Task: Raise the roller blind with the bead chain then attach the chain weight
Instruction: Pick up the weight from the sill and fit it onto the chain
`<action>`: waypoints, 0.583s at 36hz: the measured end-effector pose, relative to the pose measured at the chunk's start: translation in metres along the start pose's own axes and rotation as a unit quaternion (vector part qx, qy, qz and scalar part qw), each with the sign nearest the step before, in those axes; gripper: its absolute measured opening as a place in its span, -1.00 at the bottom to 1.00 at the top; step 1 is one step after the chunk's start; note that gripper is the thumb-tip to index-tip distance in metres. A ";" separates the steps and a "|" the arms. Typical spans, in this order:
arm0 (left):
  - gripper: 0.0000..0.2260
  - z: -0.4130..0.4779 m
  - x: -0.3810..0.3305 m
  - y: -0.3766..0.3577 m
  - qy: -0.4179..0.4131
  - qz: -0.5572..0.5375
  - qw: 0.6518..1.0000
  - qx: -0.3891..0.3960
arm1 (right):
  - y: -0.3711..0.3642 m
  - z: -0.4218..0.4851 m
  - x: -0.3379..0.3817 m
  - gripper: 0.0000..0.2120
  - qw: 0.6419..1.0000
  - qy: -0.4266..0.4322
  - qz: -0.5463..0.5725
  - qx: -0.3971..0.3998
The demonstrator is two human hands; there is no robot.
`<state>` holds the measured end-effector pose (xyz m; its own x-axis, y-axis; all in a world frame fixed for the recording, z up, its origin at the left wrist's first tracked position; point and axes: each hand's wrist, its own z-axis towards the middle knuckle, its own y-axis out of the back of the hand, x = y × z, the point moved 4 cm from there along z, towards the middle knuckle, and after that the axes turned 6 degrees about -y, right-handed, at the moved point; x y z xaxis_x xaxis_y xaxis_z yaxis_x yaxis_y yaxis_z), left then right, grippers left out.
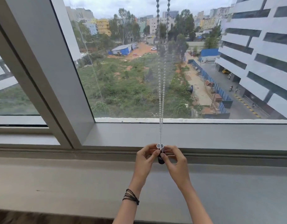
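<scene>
Now you hold both hands together low in the middle of the view, in front of the grey window sill (220, 136). Your left hand (145, 160) pinches the chain weight (161, 160) from its left side with thumb and curled fingers. Your right hand (176, 162) pinches it from the right side in the same way. The weight is a small dark cylinder, upright, with a pale clear part at its top. This top sits between your fingertips, and the dark lower end shows below them.

The bead chain (161, 97) hangs straight down from the upper edge of the view as two white strands, side by side and very near to each other. Both strands come down to the pale top of the weight. Whether the beads are already locked inside it, I cannot tell, because your fingers cover the sides.

A bracelet (131, 196) of thin black cords lies around your left wrist. Behind the chain is the window glass (123, 78), with a wide grey frame post (47, 70) leaning at the left. Below your hands runs a broad grey ledge (74, 183).
</scene>
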<state>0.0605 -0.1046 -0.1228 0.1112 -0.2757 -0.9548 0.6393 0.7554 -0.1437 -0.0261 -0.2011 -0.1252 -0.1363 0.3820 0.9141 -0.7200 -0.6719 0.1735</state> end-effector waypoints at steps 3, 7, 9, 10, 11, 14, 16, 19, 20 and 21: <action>-0.86 -0.001 0.000 0.001 -0.008 0.014 1.000 -0.002 | 0.000 0.000 0.000 -0.83 1.000 -0.010 0.012 0.000; -0.83 -0.002 0.001 0.001 -0.027 0.048 0.998 -0.001 | 0.000 -0.001 -0.001 -0.84 1.000 -0.023 0.018 0.001; -0.83 -0.002 0.001 0.001 -0.038 0.066 0.997 0.000 | 0.000 -0.002 -0.001 -0.84 0.999 -0.028 0.019 0.000; -0.83 -0.001 0.001 0.001 -0.043 0.073 0.996 0.000 | 0.001 -0.002 -0.001 -0.84 0.999 -0.029 0.020 0.000; -0.83 -0.001 0.001 0.002 -0.048 0.078 0.996 0.000 | 0.001 -0.002 -0.001 -0.84 0.999 -0.030 0.020 -0.001; -0.83 -0.001 0.000 0.002 -0.054 0.082 0.995 0.000 | 0.001 -0.003 -0.001 -0.83 0.999 -0.034 0.023 -0.004; -0.81 -0.001 0.000 0.002 -0.055 0.083 0.995 0.001 | 0.001 -0.003 -0.001 -0.83 0.999 -0.033 0.024 -0.007; -0.79 -0.001 0.000 0.003 -0.053 0.093 0.994 -0.003 | 0.001 -0.004 -0.001 -0.82 0.999 -0.027 0.026 -0.013; -0.80 0.000 0.001 0.004 -0.053 0.097 0.994 -0.005 | 0.002 -0.004 -0.001 -0.81 0.999 -0.026 0.025 -0.015; -0.80 -0.001 0.000 0.004 -0.054 0.100 0.994 -0.006 | 0.002 -0.004 -0.002 -0.81 0.999 -0.026 0.023 -0.015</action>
<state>0.0626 -0.1015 -0.1240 0.3162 -0.1815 -0.9312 0.5869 0.8086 0.0416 -0.0303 -0.2003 -0.1279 -0.1353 0.3172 0.9387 -0.7334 -0.6691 0.1204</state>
